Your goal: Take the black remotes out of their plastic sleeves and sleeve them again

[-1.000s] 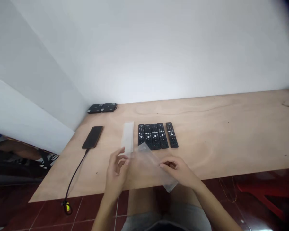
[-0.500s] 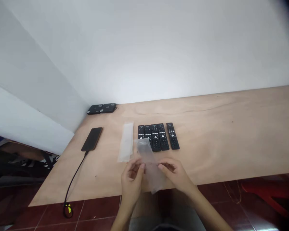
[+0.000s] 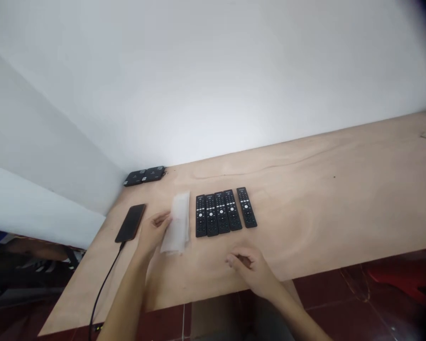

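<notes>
Translucent plastic sleeves [image 3: 178, 227] lie overlapped on the wooden table, left of the remotes. My left hand [image 3: 154, 233] is at their left edge, thumb and fingers pinched on a sleeve. How many layers it grips I cannot tell. Four-sided and slim, several black remote controls [image 3: 219, 213] lie side by side in a row, with one more remote [image 3: 246, 207] set a little apart to the right. Below that remote, near the front of the table, hovers my right hand [image 3: 250, 267]. Its fingers are curled in with nothing visible in them.
A phone [image 3: 130, 222] with a black cable [image 3: 106, 279] lies to the left. Two flat black boxes [image 3: 144, 176] sit in the back corner by the white wall [image 3: 234, 94]. The wooden table [image 3: 305, 208] extends far to the right.
The sleeve held between both hands has gone from in front of the remotes. My left hand moved left to the sleeves; my right hand drew slightly away, without the sleeve. The view shifted.
</notes>
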Demonstrator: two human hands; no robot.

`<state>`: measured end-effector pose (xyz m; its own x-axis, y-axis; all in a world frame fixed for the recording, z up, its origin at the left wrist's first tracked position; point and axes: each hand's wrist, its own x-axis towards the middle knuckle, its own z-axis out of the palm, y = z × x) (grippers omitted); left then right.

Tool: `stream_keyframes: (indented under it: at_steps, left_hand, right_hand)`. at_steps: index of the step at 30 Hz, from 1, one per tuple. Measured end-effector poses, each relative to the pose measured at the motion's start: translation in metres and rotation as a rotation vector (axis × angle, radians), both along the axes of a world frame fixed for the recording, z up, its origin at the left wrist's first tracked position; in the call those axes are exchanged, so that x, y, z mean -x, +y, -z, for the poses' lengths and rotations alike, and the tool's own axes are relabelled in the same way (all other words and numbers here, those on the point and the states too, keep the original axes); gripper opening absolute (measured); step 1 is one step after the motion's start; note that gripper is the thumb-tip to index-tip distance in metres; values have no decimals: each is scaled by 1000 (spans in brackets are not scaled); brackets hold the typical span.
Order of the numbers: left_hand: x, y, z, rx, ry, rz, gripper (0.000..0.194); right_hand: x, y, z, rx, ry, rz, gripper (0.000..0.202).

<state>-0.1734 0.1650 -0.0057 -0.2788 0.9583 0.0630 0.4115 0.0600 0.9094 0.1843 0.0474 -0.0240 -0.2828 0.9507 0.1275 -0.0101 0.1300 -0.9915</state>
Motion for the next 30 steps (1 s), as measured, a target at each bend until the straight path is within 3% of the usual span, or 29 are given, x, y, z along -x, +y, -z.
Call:
stream_keyframes:
  at_steps: [5,10,13,16,21,25,30]
  left_hand:
    - [0,2,6,-19,194,12,52]
    - [2,8,-8,-72,397,31,60]
    - [-5,21,-12,-113,508,128,67]
    - [-17,38,-4,-129,612,284,72]
    - [-28,57,21,-103,731,475,84]
    - [-23,58,33,-94,781,531,81]
    - [-20,56,35,-93,804,527,75]
  right_hand:
    - [1,-3,4,-21,-8,47,43]
    - [3,-2,6,-19,-16,38,45]
    - [3,-1,5,-21,-11,26,46]
    - [3,-1,5,-20,-20,18,46]
    - [4,-1,8,-37,-41,57,46]
    - [5,-2,8,-32,-44,71,42]
    - [3,-3,6,-2,-42,47,41]
